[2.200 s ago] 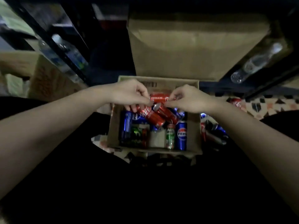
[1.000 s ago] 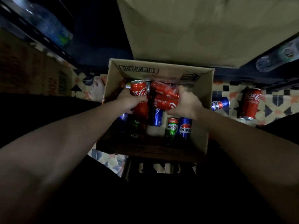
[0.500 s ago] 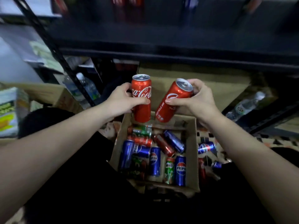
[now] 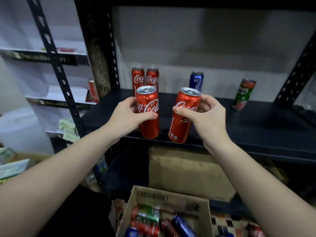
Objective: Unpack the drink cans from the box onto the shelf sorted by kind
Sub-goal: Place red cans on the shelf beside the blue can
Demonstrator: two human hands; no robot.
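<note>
Now each hand, left hand [image 4: 125,117] and right hand [image 4: 207,115], grips one tall red aluminium cola can [image 4: 148,111] [image 4: 185,115] (right one tilted) above the black metal shelf [image 4: 256,127], cardboard box [image 4: 164,195] at six o'clock.

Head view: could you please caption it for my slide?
Left hand and right hand each carry a Coca-Cola can toward the shelf, box below.

Dim, soft focus, warped edges
</note>
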